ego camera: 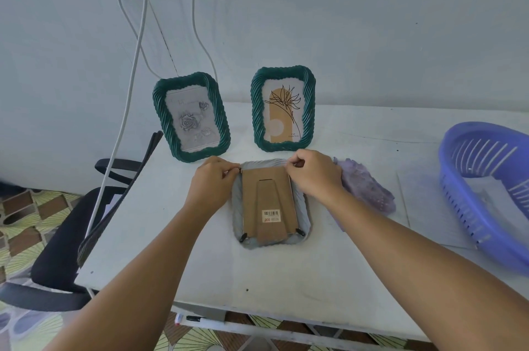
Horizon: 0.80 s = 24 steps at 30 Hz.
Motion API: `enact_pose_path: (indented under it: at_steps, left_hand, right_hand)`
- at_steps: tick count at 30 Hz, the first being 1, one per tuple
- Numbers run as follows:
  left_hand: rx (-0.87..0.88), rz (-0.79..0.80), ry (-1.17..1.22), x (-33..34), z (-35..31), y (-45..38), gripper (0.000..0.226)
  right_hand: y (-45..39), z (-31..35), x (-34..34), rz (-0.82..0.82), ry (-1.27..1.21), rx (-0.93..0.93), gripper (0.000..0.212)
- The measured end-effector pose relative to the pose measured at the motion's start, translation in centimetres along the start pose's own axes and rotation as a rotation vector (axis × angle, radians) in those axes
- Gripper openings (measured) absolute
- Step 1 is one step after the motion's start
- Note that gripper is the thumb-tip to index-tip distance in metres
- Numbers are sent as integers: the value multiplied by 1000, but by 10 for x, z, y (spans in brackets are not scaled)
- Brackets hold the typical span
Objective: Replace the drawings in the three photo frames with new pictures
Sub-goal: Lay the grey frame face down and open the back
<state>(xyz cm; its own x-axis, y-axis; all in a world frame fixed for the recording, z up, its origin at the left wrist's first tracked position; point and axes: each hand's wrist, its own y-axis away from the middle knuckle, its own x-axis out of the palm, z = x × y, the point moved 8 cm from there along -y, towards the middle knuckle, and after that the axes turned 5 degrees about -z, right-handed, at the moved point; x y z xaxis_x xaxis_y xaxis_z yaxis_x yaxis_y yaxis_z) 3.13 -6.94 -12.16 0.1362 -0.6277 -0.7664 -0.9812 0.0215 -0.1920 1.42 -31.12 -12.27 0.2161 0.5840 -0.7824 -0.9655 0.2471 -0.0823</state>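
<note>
A white bench (286, 273) filled most of the head view, set against a pale wall with white cables (134, 70) hanging down to its left rear corner. A black chair (60, 247) stood off the bench's left edge over a patterned floor. At the right edge of the bench lay a blue slotted plastic basket (486, 184), tilted on its side.

Two green rope-edged photo frames stood upright near the back of the bench, well apart from each other. The left green frame (191, 117) held a grey rose drawing; the right green frame (283, 108) held a line drawing of a flower over a tan arch.

In front of them, a third, grey frame (303, 233) lay face down on the bench, its brown cardboard backing (267, 199) with a folded stand and a barcode sticker (271, 215) facing up. Two small black turn clips showed at its near corners. A crumpled lilac cloth (369, 187) lay just beside the grey frame on its right.

The left hand (213, 183) rested on the grey frame's far left corner, fingertips pinched together at a small clip there. The right hand (313, 174) did the same at the far right corner, its fingers curled and pinched at the backing's top edge.
</note>
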Motion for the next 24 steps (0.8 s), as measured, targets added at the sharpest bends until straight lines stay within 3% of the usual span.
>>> enact_pose_path:
  at_steps: [9, 14, 19, 24]
  left_hand:
    - [-13, 5, -14, -4, -5, 3, 26]
    - [-97, -18, -19, -25, -7, 35, 51]
    - [-177, 47, 6, -26, 5, 62, 44]
    - [-182, 8, 66, -26, 2, 56, 41]
  right_hand:
    - [1, 0, -4, 19, -16, -95, 18]
    - [28, 4, -26, -22, 136, -255, 38]
    - [47, -4, -25, 1, 185, -315, 40]
    - [40, 3, -19, 19, 156, -315, 41]
